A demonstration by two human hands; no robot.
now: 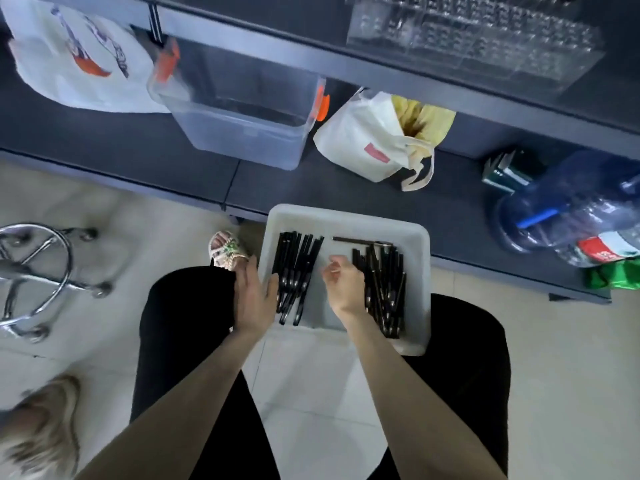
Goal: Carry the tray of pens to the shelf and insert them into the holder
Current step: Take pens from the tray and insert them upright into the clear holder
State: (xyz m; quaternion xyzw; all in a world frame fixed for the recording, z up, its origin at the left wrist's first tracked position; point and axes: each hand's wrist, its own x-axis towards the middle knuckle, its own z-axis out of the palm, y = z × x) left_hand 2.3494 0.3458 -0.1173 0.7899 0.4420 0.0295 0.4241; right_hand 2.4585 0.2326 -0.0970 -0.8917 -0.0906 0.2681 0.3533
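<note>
A white plastic tray lies across my lap in front of a dark low shelf. Black pens fill it in two bundles, a left bundle and a right bundle. My left hand holds the tray's left rim, with the thumb inside against the left bundle and the fingers along the outside. My right hand is inside the tray with its fingers curled, its outer edge against the right bundle; I see no pen in its fingers. A clear acrylic holder stands on the upper shelf.
On the low shelf stand a clear storage box, a white printed bag, a cream tote and a blue water bottle. A chrome stool base is on the tiled floor at left. My sandalled foot is beside the tray.
</note>
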